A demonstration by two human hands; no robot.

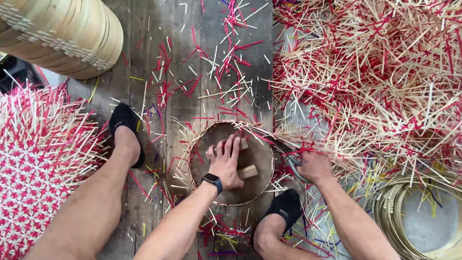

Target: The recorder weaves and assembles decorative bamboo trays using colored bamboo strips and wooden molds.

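Note:
A round woven bamboo tray [262, 166] with a hoop rim lies on the plank floor between my feet. My left hand [225, 161], with a black watch on the wrist, presses flat inside it, over a small wooden block [248, 172]. At the tray's right rim my right hand [314, 166] grips a pair of shears [291, 162], whose blades sit among the red and pale strip ends that stick out there.
Woven red-and-pale mats with protruding strips fill the right [375, 72] and left [33, 163]. A stack of bamboo hoops [67, 33] stands at top left, coiled rims [409, 216] at bottom right. Cut strip scraps [216, 62] litter the planks. My feet wear black socks [126, 120].

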